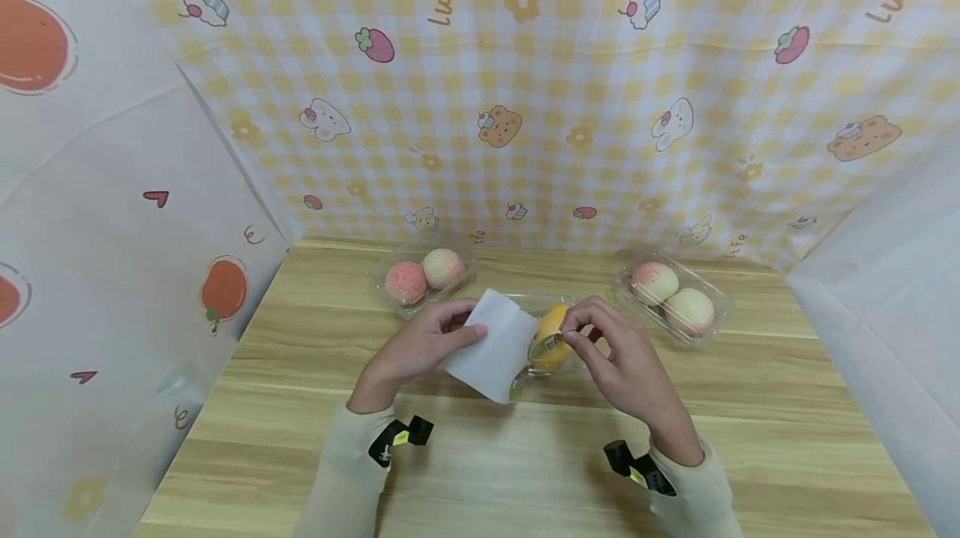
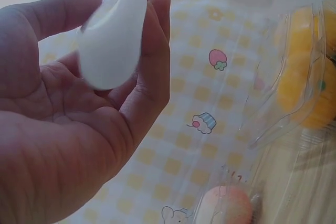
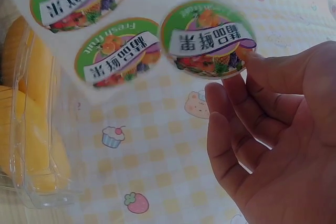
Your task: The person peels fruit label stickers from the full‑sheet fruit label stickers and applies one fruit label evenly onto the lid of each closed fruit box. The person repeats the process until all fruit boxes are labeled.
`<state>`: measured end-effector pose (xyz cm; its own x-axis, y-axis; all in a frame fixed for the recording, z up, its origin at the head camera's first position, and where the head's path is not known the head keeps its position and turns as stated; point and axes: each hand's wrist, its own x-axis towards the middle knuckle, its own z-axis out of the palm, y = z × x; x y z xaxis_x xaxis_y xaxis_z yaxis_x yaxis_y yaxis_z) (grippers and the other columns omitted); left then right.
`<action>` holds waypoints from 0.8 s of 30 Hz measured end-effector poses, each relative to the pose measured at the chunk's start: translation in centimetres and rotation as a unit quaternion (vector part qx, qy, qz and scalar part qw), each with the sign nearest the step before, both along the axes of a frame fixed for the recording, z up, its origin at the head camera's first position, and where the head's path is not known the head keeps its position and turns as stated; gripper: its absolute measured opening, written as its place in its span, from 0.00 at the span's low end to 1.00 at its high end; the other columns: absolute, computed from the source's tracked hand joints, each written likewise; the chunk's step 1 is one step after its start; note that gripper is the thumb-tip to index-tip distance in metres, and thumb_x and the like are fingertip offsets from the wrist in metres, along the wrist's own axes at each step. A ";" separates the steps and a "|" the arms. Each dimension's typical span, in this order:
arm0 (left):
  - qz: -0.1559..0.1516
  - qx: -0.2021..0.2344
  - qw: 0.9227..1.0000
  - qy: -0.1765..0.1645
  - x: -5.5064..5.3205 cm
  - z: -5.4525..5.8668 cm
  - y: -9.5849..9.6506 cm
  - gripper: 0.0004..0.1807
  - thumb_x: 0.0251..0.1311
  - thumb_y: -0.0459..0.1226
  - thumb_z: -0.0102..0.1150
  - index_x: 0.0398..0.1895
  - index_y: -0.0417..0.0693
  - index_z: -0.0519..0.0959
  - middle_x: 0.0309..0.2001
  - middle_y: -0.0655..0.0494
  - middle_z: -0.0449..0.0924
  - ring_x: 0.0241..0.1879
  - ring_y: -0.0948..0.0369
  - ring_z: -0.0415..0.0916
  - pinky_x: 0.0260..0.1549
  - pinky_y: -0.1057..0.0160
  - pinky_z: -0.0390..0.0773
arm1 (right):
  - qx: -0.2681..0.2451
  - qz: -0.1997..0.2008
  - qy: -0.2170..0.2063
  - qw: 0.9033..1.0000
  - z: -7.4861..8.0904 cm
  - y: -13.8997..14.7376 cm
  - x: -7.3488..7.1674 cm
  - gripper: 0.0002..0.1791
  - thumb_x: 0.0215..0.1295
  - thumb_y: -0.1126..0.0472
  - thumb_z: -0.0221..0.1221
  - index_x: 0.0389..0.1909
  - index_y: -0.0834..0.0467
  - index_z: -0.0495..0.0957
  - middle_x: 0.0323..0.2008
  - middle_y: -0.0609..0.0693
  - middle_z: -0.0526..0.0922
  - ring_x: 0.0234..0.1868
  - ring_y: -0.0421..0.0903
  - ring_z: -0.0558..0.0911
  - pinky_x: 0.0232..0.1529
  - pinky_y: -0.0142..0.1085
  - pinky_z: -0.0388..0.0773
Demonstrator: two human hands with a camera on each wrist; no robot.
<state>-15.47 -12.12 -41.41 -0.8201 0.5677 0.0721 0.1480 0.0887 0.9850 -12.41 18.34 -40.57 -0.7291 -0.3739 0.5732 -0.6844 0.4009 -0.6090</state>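
My left hand (image 1: 423, 346) holds a white sheet of stickers (image 1: 491, 350) between thumb and fingers; in the left wrist view the sheet's edge curls over. My right hand (image 1: 618, 359) pinches one oval fruit sticker (image 3: 207, 38) by its edge between thumb and finger. That sticker shows a green border and printed fruit, and it stands next to the sheet. More such stickers (image 3: 123, 51) lie on the sheet's printed side. Behind both hands is a clear plastic box (image 3: 47, 182) with yellow fruit (image 1: 553, 325), partly hidden by sheet and hand.
On the wooden table (image 1: 480, 471), a clear box with two pink and cream peach-like fruits (image 1: 406, 282) stands at the back left. Another clear box with two similar fruits (image 1: 688, 310) is at the back right. A checked cloth (image 1: 517, 62) hangs behind the table.
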 end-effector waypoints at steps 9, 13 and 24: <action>-0.004 -0.027 0.999 0.018 -0.2 0.0 -1.3 0.20 0.83 0.33 0.55 0.70 0.29 0.77 0.54 0.39 0.87 0.48 0.53 0.87 0.43 0.55 0.89 | 0.001 0.000 0.000 1.000 0.1 0.1 0.0 0.16 0.71 0.78 0.67 0.43 0.52 0.82 0.42 0.42 0.85 0.37 0.40 0.80 0.39 0.29 0.78; 0.001 -0.044 0.999 0.032 -0.5 -0.3 -2.9 0.19 0.83 0.32 0.55 0.70 0.31 0.78 0.53 0.39 0.87 0.47 0.53 0.87 0.42 0.54 0.89 | 0.001 0.003 0.002 1.000 0.1 0.0 0.0 0.16 0.70 0.78 0.67 0.43 0.52 0.82 0.41 0.42 0.85 0.37 0.40 0.81 0.39 0.29 0.78; 0.060 -0.130 0.990 -0.004 -1.4 -1.9 -7.9 0.17 0.80 0.32 0.58 0.65 0.31 0.80 0.48 0.43 0.89 0.41 0.54 0.88 0.38 0.57 0.88 | -0.004 0.000 0.004 1.000 0.1 -0.2 0.0 0.16 0.70 0.78 0.67 0.43 0.53 0.82 0.41 0.43 0.85 0.37 0.41 0.81 0.39 0.30 0.80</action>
